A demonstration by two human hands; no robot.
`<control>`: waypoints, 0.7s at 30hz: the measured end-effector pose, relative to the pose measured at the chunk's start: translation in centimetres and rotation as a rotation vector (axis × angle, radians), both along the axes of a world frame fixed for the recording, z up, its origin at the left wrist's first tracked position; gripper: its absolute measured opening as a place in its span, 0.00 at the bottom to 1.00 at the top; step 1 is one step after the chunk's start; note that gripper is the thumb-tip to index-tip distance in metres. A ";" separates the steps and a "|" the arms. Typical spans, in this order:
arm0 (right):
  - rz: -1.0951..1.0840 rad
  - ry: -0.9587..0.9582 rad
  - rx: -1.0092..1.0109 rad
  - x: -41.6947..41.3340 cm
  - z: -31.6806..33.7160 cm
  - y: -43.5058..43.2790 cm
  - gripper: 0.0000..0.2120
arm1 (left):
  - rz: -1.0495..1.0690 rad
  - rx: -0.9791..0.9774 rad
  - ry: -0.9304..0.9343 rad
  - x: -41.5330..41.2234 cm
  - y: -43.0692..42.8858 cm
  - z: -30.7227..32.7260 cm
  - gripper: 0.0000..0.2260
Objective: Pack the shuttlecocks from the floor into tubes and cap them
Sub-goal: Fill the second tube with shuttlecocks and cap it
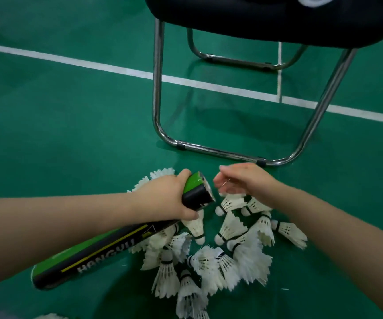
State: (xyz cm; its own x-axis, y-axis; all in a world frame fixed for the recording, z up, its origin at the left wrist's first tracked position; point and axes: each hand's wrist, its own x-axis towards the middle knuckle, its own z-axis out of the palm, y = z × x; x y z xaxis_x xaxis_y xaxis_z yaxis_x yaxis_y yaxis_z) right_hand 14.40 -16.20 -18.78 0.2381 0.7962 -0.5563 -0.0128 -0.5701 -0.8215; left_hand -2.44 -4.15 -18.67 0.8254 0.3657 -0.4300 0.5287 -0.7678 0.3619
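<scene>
Green-and-black tube [107, 252] is gripped near its open mouth by the left hand [162, 199], fingers wrapped round it. At three o'clock, the right hand [245, 180] hangs with fingers loosely curled and holds nothing I can make out. White shuttlecocks [250, 256] lie heaped below on the floor [70, 134], with a chair [156, 88] at twelve o'clock.

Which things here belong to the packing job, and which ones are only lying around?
For the job: the tube, gripped by the left hand; the heap of shuttlecocks.
Just there: the chair; the white court line.
</scene>
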 end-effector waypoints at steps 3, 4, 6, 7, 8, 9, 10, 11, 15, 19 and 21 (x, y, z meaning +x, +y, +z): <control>-0.078 -0.410 -0.129 3.7 -3.1 -0.4 0.09 | -0.001 0.037 0.038 0.2 0.4 -0.5 0.32; -0.053 -0.518 -0.169 4.4 -3.8 -0.5 0.13 | -0.015 0.055 0.046 0.2 0.3 -0.6 0.32; 0.005 -0.644 -0.226 5.2 -4.9 -0.5 0.22 | -0.046 0.082 0.050 0.2 0.1 -0.9 0.33; 0.032 -0.688 -0.238 5.3 -5.3 -0.3 0.26 | -0.057 0.090 0.052 0.3 0.0 -1.1 0.34; 0.062 -0.728 -0.251 5.4 -5.7 0.0 0.28 | -0.061 0.093 0.055 0.3 0.0 -1.2 0.35; 0.101 -0.759 -0.265 5.5 -6.3 0.3 0.29 | -0.058 0.089 0.058 0.3 0.1 -1.3 0.35; 0.147 -0.774 -0.281 5.4 -6.8 0.7 0.30 | -0.048 0.080 0.059 0.3 0.1 -1.3 0.35; 0.189 -0.770 -0.306 5.3 -7.3 1.0 0.31 | -0.036 0.069 0.059 0.4 0.2 -1.3 0.35; 0.272 -0.712 -0.372 4.4 -8.6 2.2 0.28 | 0.001 0.042 0.057 0.6 0.4 -1.3 0.35; 0.242 -0.760 -0.325 3.8 -9.0 2.1 0.16 | -0.009 0.053 0.063 0.3 0.2 -1.3 0.36; 0.213 -0.768 -0.276 3.4 -9.0 1.6 0.11 | -0.005 0.046 0.068 0.2 0.2 -1.3 0.36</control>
State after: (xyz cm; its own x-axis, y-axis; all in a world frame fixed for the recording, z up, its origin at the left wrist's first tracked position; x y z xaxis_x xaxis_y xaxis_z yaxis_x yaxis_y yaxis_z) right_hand 17.81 -14.56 -27.82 0.4897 0.7265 -0.4821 0.6236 -0.6782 -0.3887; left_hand -2.24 -3.91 -19.99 0.7966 0.3823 -0.4683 0.5472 -0.7853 0.2897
